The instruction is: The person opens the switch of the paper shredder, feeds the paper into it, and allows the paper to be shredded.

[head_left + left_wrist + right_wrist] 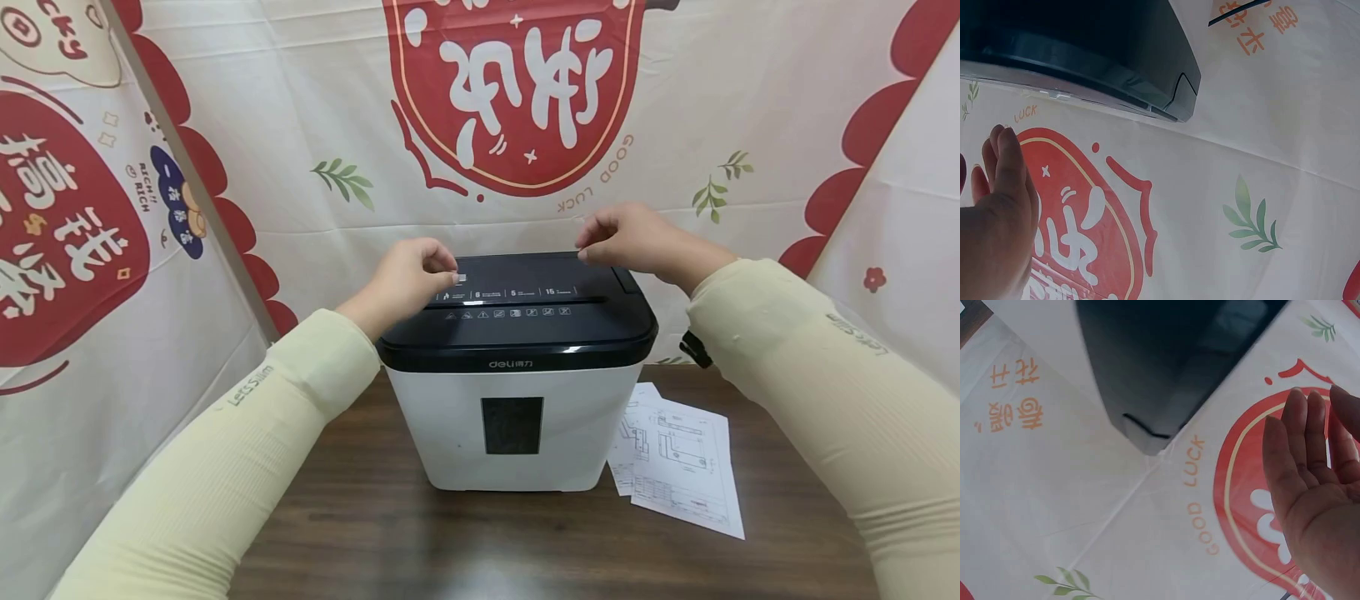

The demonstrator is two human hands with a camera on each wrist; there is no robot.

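A paper shredder [465, 408] with a white bin and a black top [517, 333] stands on the table, a dark window in its front. A long feed slot crosses the black top, with printed icons around it. My left hand [416, 275] hovers over the left side of the top, fingers loosely bent and holding nothing. Over the far right corner is my right hand [637, 242], its thumb near the fingers and nothing between them. In the left wrist view, the left hand [1007, 194] appears beside the shredder's dark edge; the right wrist view shows the right hand's relaxed fingers [1297, 437].
Printed sheets with line drawings [686, 467] lie overlapping on the brown wooden table [360, 533], right of the shredder. White cloth [262, 158] with red prints hangs behind and at both sides. A small black object [696, 348] shows below the right wrist.
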